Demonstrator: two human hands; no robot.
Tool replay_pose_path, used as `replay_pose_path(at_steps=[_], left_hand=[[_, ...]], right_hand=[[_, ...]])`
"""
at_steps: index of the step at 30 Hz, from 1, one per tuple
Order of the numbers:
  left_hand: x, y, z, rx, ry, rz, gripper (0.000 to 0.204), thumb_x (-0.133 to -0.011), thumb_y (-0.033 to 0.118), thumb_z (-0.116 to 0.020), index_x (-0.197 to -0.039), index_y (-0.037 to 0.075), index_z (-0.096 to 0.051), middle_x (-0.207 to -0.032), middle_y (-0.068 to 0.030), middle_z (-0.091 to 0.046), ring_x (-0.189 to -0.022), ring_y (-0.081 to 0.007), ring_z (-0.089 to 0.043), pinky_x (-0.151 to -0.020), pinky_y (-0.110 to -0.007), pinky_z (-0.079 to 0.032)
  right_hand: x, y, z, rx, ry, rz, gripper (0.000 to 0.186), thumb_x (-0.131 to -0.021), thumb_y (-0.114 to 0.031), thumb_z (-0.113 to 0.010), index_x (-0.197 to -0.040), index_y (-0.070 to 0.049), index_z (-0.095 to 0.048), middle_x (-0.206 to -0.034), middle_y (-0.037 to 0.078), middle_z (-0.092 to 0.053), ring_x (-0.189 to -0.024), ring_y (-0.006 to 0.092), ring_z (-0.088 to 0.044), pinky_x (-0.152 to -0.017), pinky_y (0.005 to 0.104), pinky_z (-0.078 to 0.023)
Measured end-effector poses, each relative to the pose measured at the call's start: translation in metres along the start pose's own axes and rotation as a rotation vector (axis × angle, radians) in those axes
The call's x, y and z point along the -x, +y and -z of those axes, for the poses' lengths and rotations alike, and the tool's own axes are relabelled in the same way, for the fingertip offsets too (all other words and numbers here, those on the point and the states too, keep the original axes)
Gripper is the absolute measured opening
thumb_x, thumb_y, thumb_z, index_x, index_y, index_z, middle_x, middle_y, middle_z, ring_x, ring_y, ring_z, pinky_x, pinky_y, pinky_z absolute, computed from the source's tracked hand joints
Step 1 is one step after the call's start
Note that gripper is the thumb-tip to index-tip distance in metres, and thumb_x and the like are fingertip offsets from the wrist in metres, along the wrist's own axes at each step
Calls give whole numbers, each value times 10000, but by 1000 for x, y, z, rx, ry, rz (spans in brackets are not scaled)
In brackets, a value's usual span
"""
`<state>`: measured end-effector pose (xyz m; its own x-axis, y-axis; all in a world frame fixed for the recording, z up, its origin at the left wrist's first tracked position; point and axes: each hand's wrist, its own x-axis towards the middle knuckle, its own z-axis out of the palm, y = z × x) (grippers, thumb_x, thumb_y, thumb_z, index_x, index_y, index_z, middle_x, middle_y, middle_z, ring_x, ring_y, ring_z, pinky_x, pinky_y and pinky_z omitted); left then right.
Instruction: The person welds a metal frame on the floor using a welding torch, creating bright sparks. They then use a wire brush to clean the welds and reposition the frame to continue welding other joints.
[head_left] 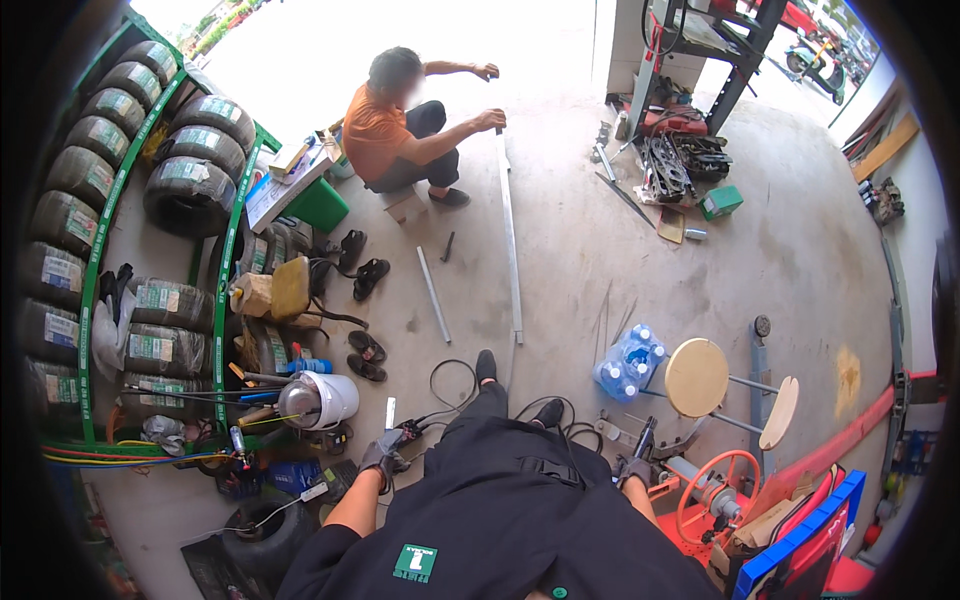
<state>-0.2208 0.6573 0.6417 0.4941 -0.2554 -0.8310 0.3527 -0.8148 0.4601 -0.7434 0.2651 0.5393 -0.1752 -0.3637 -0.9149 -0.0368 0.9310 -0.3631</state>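
Observation:
My left hand (383,456), in a grey glove, is closed round a dark clamp-like tool (408,431), which has black cable beside it. A narrow white strip (390,412) stands out just past that hand. To the right of my body, my gloved right hand (634,469) grips a dark cylindrical tool (645,438); its exact kind does not show. Ahead of my feet a long silver metal bar (511,240) lies along the floor. A person in an orange top (376,128) sits low at its far end, one hand above it.
A green tyre rack (100,260) lines the left. Near it stand a white bucket (335,396) and sandals (366,356). A shorter metal tube (433,294) lies mid-floor. Bottled water (630,362), a round-seat stool (697,377) and an orange wheel (725,485) are right. Black cable (452,375) loops by my feet.

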Motion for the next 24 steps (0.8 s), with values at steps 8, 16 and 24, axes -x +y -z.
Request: replay_pose_path(at_steps=[8, 16, 24], left_hand=[[1, 20, -6, 148, 49, -60, 194, -1017, 323, -666, -970, 148, -596, -582, 0, -352, -449, -166, -409, -470, -382, -402], [-11, 24, -6, -157, 41, -257, 290, -996, 419, -687, -1038, 137, -634, -629, -29, -442, -498, -173, -489, -496, -386, -460], [-44, 44, -5, -467, 209, -466, 278, -964, 392, -716, -1082, 147, -658, -684, -44, -551, -534, -178, -547, -517, -372, -458]], right_hand=[[41, -16, -15, -24, 78, 31, 173, -922, -139, -784, -779, -105, -692, -655, 72, -636, -485, 243, -578, -450, 404, -462], [62, -30, -11, 124, 69, 69, 143, -959, -166, -712, -875, -50, -723, -675, 52, -613, -528, 230, -575, -519, 352, -487], [84, -42, -27, 12, 41, 20, 153, -972, -122, -696, -835, -53, -698, -640, 28, -573, -510, 204, -543, -497, 333, -455]])
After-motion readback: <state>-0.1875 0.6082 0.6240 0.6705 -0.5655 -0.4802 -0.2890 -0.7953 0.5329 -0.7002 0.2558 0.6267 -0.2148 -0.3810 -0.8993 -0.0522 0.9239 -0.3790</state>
